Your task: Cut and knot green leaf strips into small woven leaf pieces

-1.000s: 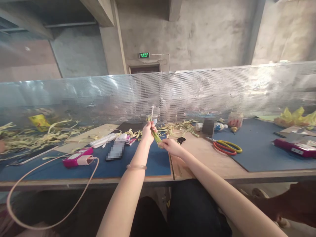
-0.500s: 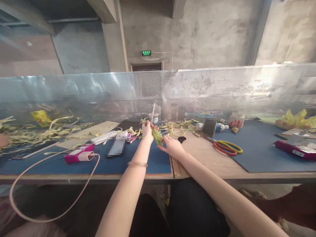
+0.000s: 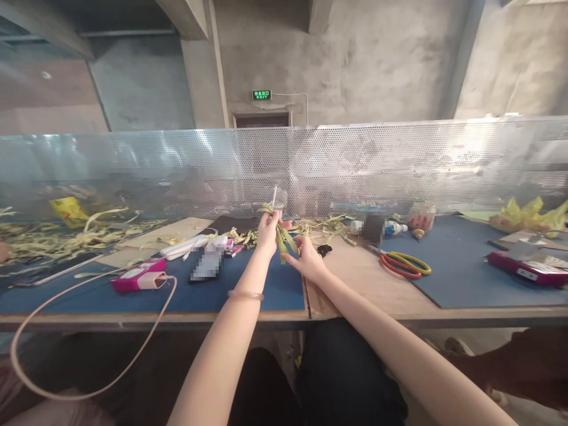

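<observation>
My left hand (image 3: 267, 235) is closed around a small bunch of green leaf strips (image 3: 284, 241) above the table. The strips stick up past the fingers and fan out downward to the right. Close beside their lower ends is my right hand (image 3: 312, 261), its thumb stretched out and apart from the fingers. Whether its fingertips touch the strips, I cannot tell. Behind the left hand stands a clear cup with a straw (image 3: 275, 194), partly hidden. More loose strips (image 3: 331, 226) lie behind my right hand, near a small dark item (image 3: 324, 250).
Scissors with red and yellow handles (image 3: 406, 264) lie at right, near a jar (image 3: 421, 216) and a bottle (image 3: 395, 228). At left are a phone (image 3: 207, 265), a pink box (image 3: 138, 275) with a looping cable (image 3: 18, 331), and piled strips (image 3: 39, 239). A perforated metal screen (image 3: 355, 160) stands behind.
The leaf strips have spread from a flatter clump into separate ends. My left hand has risen slightly, and my right hand's fingers have turned more upright beside the strips. The view has shifted slightly.
</observation>
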Tool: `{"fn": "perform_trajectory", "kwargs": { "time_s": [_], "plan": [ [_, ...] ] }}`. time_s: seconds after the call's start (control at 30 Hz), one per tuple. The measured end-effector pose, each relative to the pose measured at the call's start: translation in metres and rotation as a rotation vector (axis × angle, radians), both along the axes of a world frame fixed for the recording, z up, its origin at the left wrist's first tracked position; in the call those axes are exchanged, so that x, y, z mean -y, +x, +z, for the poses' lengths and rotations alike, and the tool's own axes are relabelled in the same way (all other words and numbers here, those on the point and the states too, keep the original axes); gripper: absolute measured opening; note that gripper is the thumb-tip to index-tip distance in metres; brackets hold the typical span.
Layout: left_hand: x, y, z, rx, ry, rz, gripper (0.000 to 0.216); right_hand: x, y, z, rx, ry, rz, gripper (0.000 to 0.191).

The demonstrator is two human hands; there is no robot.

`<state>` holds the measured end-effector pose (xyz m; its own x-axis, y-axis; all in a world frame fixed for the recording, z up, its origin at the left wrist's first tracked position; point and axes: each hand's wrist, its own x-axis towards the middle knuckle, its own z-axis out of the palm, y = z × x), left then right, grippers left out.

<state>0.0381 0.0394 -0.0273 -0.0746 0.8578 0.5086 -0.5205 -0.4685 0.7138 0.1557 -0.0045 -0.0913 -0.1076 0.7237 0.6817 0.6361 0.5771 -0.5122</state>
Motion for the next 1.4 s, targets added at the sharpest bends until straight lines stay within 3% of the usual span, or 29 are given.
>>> {"fn": "perform_trajectory", "kwargs": {
  "time_s": [0.2,0.4,0.6,0.83,1.13,1.4],
  "plan": [
    [0.002,0.005,-0.001,-0.068,0.027,-0.020,0.024,-0.001,-0.005,-0.001,-0.016,-0.072,0.136,0.019],
    [0.004,0.012,-0.005,-0.181,0.009,-0.053,0.019,-0.002,-0.005,-0.001,-0.140,-0.153,0.184,0.031],
    [0.013,0.013,-0.004,-0.276,-0.057,-0.233,0.038,-0.008,-0.006,-0.001,-0.332,-0.299,0.343,0.015],
    [0.010,0.008,-0.005,-0.256,-0.098,-0.303,0.031,-0.004,-0.008,0.003,-0.556,-0.487,0.489,0.023],
    [0.009,0.008,-0.004,-0.233,-0.115,-0.403,0.032,0.001,-0.006,0.010,-0.764,-0.544,0.607,0.030],
    [0.014,0.010,-0.005,-0.264,-0.054,-0.483,0.036,0.002,0.001,0.013,-0.837,-0.635,0.746,0.014]
  ]
}}
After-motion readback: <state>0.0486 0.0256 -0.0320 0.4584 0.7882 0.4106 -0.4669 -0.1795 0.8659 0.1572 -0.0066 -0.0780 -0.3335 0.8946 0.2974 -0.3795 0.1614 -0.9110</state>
